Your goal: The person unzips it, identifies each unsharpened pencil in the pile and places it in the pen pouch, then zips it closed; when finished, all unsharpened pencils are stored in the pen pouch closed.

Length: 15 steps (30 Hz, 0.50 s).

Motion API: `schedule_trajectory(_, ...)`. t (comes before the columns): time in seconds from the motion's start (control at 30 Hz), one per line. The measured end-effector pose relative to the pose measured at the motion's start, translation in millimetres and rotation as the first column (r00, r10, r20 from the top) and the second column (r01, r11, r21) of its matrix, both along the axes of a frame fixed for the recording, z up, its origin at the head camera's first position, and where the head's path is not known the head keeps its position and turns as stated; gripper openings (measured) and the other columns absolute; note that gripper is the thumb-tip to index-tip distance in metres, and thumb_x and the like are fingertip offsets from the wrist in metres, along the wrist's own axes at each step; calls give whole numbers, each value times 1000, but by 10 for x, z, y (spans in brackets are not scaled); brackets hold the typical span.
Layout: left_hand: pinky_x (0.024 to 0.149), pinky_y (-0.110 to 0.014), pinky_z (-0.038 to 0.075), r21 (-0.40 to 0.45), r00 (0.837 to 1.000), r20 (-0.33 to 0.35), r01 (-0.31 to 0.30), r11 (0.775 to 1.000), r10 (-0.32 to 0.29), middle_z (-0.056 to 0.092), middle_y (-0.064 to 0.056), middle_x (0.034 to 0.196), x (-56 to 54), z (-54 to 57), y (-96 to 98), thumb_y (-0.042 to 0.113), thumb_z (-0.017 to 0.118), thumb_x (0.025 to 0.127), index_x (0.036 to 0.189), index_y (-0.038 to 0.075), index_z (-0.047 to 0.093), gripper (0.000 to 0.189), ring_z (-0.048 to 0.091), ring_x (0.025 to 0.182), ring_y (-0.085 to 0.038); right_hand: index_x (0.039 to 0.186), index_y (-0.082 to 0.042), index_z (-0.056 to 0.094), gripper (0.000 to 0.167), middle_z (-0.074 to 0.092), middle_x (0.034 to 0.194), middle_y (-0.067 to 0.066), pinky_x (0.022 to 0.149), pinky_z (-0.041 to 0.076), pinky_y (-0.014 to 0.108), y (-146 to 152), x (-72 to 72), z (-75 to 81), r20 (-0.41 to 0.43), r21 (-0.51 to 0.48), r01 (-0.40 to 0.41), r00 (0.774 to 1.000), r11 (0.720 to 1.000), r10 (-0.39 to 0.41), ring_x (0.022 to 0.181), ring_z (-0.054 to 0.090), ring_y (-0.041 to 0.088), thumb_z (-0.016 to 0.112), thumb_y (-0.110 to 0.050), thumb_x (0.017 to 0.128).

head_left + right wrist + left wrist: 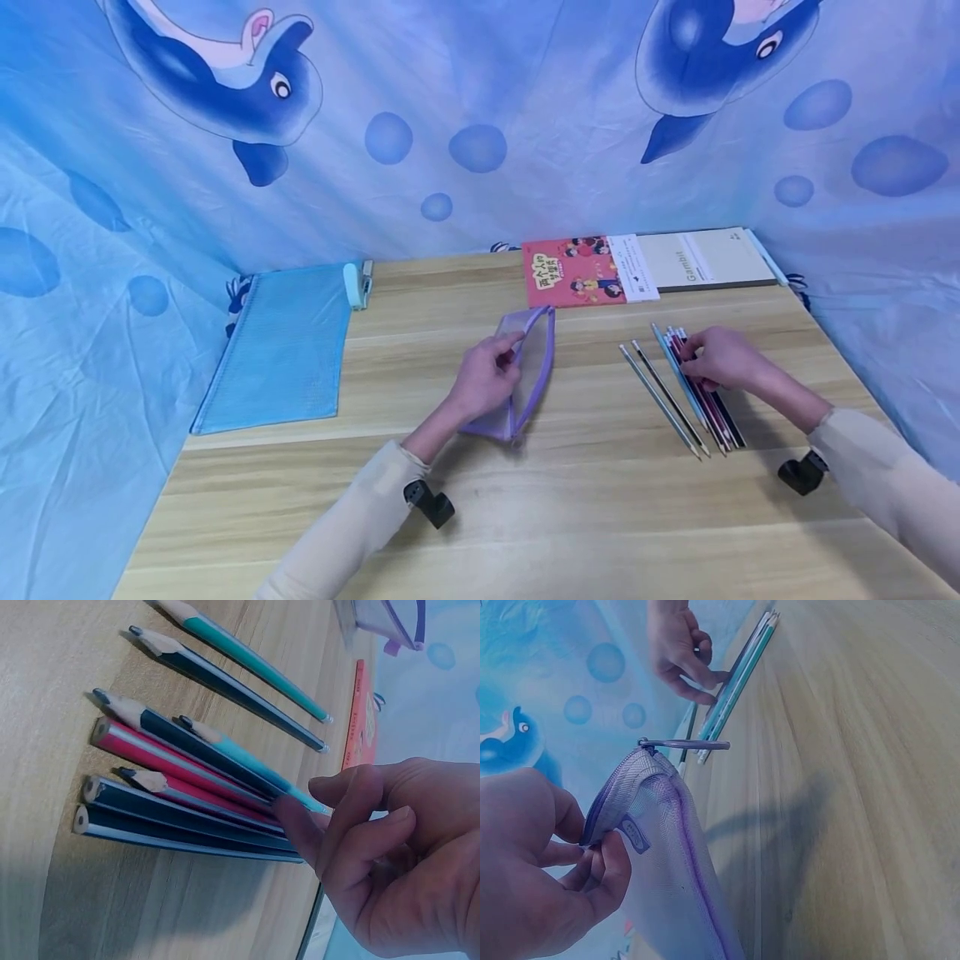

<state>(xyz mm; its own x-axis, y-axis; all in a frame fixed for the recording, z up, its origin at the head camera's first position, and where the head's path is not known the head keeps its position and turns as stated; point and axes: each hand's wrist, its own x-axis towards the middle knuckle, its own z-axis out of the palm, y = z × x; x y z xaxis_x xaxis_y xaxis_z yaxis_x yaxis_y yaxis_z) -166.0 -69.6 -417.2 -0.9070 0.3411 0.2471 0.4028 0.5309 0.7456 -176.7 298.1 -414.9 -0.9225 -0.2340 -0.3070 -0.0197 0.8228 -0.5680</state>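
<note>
My left hand [486, 379] pinches the edge of a see-through mesh zip pouch [491, 421] with purple trim, its mouth gaping. In the left wrist view the thumb and fingers grip the pouch [667, 847] beside its zipper end, where a pull loop [690, 744] sticks out. Over on the right, my right hand [720, 358] has its thumb and finger at a bunch of pencils [712, 417]. The right wrist view shows dark, red and light-blue pencils [217, 754] fanned out at the fingertips, some pointing opposite ways. Beside them lie a dark pencil [232, 690] and a green one [255, 660].
Behind the pouch lie a red picture-covered book [577, 279] and a pale book marked Gambit [697, 258]. A blue zip folder [288, 350] is at the left, with a light-blue stapler [356, 286] at its corner. A blue dolphin-print cloth [420, 75] hangs behind the wooden table [570, 533].
</note>
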Motion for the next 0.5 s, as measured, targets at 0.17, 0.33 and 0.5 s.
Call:
schedule_trajectory(0.17, 70, -25, 54, 5, 1000, -10, 7, 1000, -7, 63, -11, 86, 4, -15, 0, -10, 62, 77, 130, -8, 61, 53, 60, 80, -22, 91, 5, 65, 13, 56, 59, 0, 46, 47, 31, -16, 2, -25, -36, -13, -5, 999, 1000, 4, 50, 58, 13, 67, -7, 86)
schedule_trajectory(0.33, 70, -25, 54, 6, 1000, -15, 23, 1000, -23, 63, -11, 86, 3, -26, 8, -11, 61, 76, 129, -9, 61, 53, 60, 80, -21, 89, 5, 64, 13, 57, 59, 1, 45, 48, 31, 3, -4, -30, -59, -1, 10, 998, 1000, -10, 50, 58, 13, 67, -7, 87)
schedule_trajectory(0.5, 71, -25, 54, 17, 1000, -9, 29, 999, -28, 63, -11, 87, -4, -26, 24, -11, 61, 77, 130, -9, 60, 53, 60, 80, -22, 89, 3, 63, 12, 58, 59, 2, 45, 48, 32, 25, -16, -48, -67, 24, 23, 998, 999, -21, 49, 59, 14, 66, -8, 85)
